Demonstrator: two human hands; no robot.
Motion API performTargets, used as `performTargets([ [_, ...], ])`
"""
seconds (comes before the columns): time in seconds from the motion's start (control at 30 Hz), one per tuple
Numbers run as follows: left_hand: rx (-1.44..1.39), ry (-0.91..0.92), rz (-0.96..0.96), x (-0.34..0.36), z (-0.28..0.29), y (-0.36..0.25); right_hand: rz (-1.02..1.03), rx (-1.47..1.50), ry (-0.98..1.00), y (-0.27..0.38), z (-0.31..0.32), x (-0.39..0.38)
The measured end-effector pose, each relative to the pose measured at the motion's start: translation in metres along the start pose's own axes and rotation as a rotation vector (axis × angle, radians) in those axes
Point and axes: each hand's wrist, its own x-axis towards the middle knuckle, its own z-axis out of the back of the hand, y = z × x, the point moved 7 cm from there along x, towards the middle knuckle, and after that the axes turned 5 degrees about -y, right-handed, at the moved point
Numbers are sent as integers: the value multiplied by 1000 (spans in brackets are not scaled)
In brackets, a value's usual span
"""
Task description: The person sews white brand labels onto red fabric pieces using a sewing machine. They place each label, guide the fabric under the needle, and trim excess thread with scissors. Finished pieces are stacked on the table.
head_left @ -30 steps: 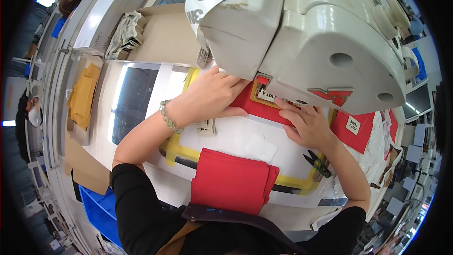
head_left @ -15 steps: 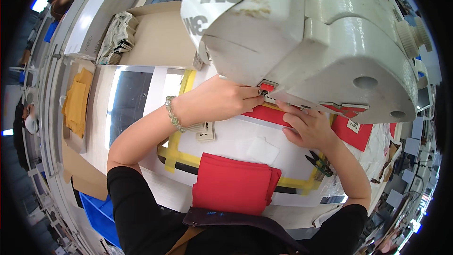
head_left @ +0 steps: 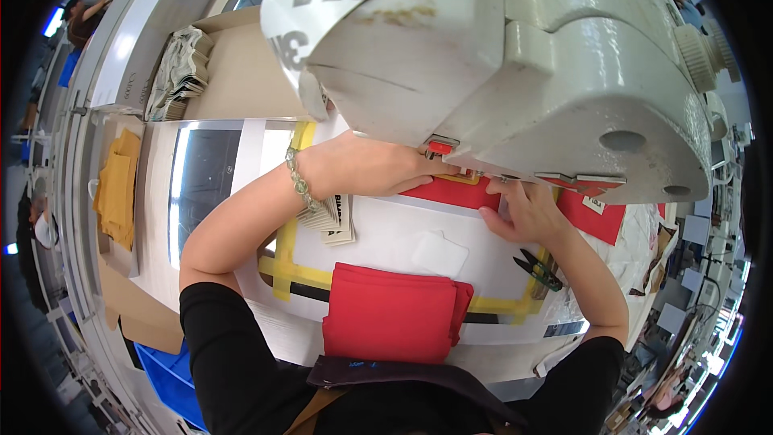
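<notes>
A narrow red cloth piece [head_left: 463,192] lies beneath the needle area of a cream sewing machine [head_left: 419,48]. My left hand [head_left: 374,164], a beaded bracelet at its wrist, reaches over the cloth's left end with fingers stretched flat; its fingertips are partly hidden near the needle. At the cloth's right end rests my right hand [head_left: 527,209], index finger bent and thumb apart. Under my left wrist fan several pale printed labels [head_left: 336,223]. Closer to me sits a stack of folded red cloth [head_left: 393,312]. Thread snips [head_left: 538,270] lie below my right hand.
Translucent white squares [head_left: 441,253] lie on the white, yellow-taped worktop. Another red cloth with a label [head_left: 586,216] is at right. On the left stand a cardboard box [head_left: 245,72] with bundled labels, a box of yellow-orange pieces [head_left: 119,189] and a blue bin [head_left: 171,379].
My left fingers have flattened onto the red cloth beside the needle area. The right index finger has drawn back from there and bent. The whole view has shifted slightly.
</notes>
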Motion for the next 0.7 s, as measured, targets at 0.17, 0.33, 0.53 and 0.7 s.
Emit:
performTargets([
  [0.17, -22, 68, 48, -3, -13, 6, 71, 75, -46, 2, 3, 7],
  [0.33, 47, 45, 8, 0, -11, 2, 31, 136, -2, 2, -1, 9],
  [0.53, 221, -24, -47, -6, -15, 2, 10, 151, 1, 3, 0, 14],
  [0.7, 210, -81, -72, 1, -5, -7, 41, 185, -45, 6, 4, 19],
])
